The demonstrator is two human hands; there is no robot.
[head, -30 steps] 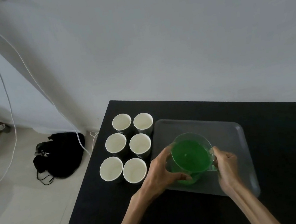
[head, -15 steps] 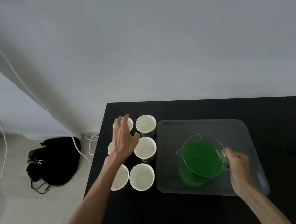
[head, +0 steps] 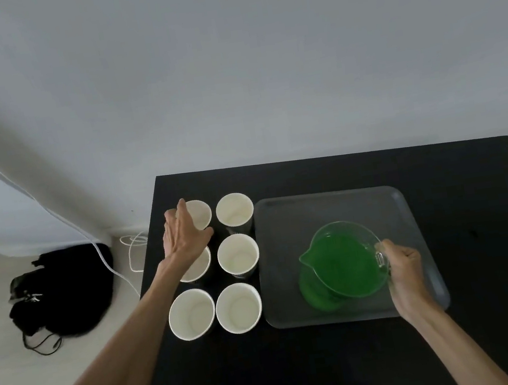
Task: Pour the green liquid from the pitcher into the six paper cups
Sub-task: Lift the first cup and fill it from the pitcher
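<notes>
Several empty white paper cups stand in two columns on the black table (head: 337, 361). My left hand (head: 183, 234) reaches over the left column. Its straight fingers lie along the left side of the far-left cup (head: 201, 211), and the wrist hides part of the middle-left cup (head: 198, 265). The far-right cup (head: 234, 209), middle-right cup (head: 238, 254), near-left cup (head: 191, 314) and near-right cup (head: 238, 307) are uncovered. On the grey tray (head: 330, 207), my right hand (head: 403, 265) grips the handle of the clear pitcher (head: 344, 264). The pitcher holds green liquid and its spout points left.
A black bag (head: 60, 293) lies on the pale floor left of the table, and a white cable (head: 104, 259) runs past it. The table's left edge lies just beyond the cups. A plain wall stands behind the table.
My left hand let go of the pitcher and moved left and away over the cups to the far-left one. My right hand keeps the pitcher's handle, and the pitcher has shifted slightly.
</notes>
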